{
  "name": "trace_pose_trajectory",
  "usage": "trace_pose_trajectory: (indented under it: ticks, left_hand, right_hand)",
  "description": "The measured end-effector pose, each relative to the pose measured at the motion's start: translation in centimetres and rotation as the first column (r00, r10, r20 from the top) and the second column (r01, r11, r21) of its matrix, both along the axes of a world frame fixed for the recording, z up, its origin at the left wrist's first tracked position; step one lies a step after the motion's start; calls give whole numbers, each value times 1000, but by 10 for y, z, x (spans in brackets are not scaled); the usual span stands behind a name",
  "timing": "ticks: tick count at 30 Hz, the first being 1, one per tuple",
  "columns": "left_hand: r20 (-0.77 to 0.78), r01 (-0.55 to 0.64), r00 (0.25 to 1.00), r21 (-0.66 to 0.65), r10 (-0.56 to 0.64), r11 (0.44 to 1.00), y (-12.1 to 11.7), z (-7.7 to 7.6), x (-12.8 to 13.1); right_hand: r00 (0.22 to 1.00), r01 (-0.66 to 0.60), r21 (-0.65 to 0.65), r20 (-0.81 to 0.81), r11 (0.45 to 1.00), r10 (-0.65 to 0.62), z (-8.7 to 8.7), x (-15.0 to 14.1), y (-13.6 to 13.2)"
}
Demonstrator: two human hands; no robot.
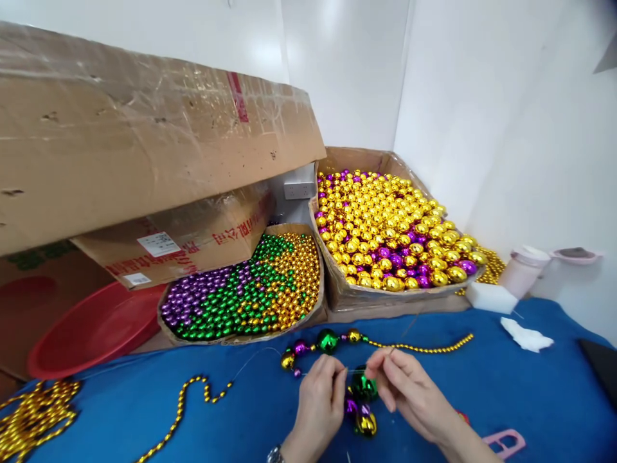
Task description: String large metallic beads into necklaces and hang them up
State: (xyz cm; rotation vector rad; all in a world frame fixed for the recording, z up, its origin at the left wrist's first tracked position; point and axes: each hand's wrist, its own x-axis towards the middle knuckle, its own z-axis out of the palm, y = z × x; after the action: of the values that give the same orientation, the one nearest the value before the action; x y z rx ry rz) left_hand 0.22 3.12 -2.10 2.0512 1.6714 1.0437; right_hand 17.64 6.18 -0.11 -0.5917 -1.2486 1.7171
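Observation:
My left hand (319,402) is closed in a pinch on a thin clear thread, which stretches across to my right hand (409,392). The right thumb and fingers pinch the thread's other side. Below and between the hands lie a large green bead (364,384), a gold bead (366,424) and purple ones, partly hidden by the left hand. Just behind, a strung row with a big green bead (328,341) runs into a chain of small gold beads (434,348). Another gold bead chain (181,405) lies to the left, with thread trailing from its end.
A box of small purple, green and gold beads (250,299) stands behind the blue cloth (255,418). Right of it is a box of larger gold and purple beads (390,225). A red basin (96,331), a gold chain pile (36,418), tissue (526,334) and pink-handled tool (506,444) lie around.

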Motion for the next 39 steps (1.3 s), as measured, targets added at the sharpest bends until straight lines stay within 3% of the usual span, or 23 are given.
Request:
trace_pose_trajectory:
  ticks: [4,8,13,15,19,22,25,28,33,36,39]
  left_hand:
    - [-61,-55,997,-28,53,998,-3,-22,-22]
    - [-67,-102,993,-36,100,994,-10,-32,-34]
    - [-43,-122,992,-45,120,991,-15,-26,-31]
    - [49,-106,993,-47,108,993,-17,-18,-25]
    - [296,82,952,8,-81,997,-19,1,-8]
    - [215,234,948,40,-237,971,-11,7,8]
    - [62,285,956,34,-287,958,2,1,21]
    - [-100,289,953,8,-287,957,12,-11,26]
    - [-410,165,899,-4,-152,986,14,-27,17]
    - [-510,102,855,-13,-94,995,11,-30,3]
    - [-567,74,821,-2,-62,997,9,-29,-21]
  right_hand:
    - [994,33,79,101,996,-41,8,11,3]
    - [984,39,137,165,990,-62,21,9,7]
    - [942,43,259,312,965,-125,46,1,9]
    - [923,26,312,357,950,-143,61,-1,8]
    - [947,1,347,302,938,-113,96,-5,2]
    - [973,23,372,206,928,-106,120,-6,-3]
    - [979,148,400,69,905,-191,133,3,-8]
    - [951,299,385,-51,873,-304,136,26,-9]
    - [766,641,303,-196,705,-612,128,78,8]
    - [698,716,230,-199,660,-688,115,106,23]
    - [676,737,149,-196,660,-710,102,126,33]
